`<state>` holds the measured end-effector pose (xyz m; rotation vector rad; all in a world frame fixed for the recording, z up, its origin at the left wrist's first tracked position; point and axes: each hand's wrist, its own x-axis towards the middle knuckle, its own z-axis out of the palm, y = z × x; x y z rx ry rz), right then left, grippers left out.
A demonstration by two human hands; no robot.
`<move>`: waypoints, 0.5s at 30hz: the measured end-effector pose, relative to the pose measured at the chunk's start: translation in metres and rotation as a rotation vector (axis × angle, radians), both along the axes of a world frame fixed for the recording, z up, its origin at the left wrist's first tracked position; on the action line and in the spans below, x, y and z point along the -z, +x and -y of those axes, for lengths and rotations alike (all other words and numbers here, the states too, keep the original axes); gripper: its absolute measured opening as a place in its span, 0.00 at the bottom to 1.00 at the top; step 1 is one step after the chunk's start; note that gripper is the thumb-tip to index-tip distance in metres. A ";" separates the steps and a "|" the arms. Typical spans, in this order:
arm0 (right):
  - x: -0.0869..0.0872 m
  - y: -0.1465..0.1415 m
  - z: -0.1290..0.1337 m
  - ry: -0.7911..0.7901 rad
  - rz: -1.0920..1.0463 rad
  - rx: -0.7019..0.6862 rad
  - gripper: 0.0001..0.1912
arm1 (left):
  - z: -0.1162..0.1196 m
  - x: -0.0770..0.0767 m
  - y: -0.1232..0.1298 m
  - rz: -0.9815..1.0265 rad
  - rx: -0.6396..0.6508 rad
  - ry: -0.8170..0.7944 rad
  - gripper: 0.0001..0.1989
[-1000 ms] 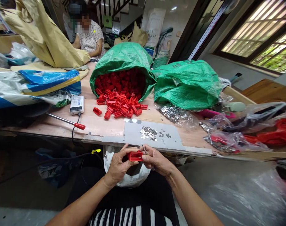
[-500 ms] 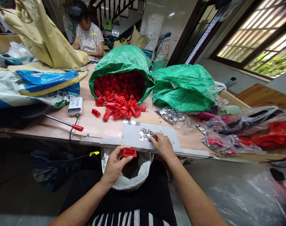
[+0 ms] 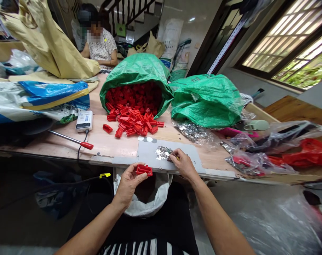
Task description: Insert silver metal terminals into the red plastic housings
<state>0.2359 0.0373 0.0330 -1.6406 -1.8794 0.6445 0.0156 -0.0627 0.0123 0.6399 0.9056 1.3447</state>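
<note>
My left hand (image 3: 129, 182) grips a red plastic case (image 3: 144, 170) by its left end, above the open white sack (image 3: 150, 207) at the table's front edge. My right hand (image 3: 182, 163) is over the grey mat (image 3: 147, 151), its fingers pinched at the right side of a pile of small silvery metal pieces (image 3: 162, 152). Whatever lies between those fingertips is too small to name. Behind the mat, many red cases (image 3: 134, 120) spill from a green sack (image 3: 139, 67) lying on its side.
A second green sack (image 3: 206, 101) and plastic bags of metal parts (image 3: 195, 132) lie to the right. On the left are a white power bank (image 3: 84, 121) and a red-handled rod (image 3: 86, 145). Beyond the table sits a person (image 3: 101, 49).
The red case in my left hand has turned slightly and shifted a little left. My right hand remains at the metal pieces, with its fingers slightly moved.
</note>
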 end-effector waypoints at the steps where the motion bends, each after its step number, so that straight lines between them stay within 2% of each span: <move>1: -0.001 0.000 0.001 -0.012 -0.045 -0.013 0.08 | 0.000 -0.002 0.000 0.030 0.011 -0.009 0.18; 8: -0.020 -0.025 0.028 -0.091 -0.312 -0.258 0.11 | -0.003 -0.017 -0.001 0.164 0.040 -0.028 0.24; 15: -0.040 -0.051 0.052 -0.003 -0.222 -0.459 0.06 | -0.006 -0.018 0.001 0.182 0.073 -0.014 0.25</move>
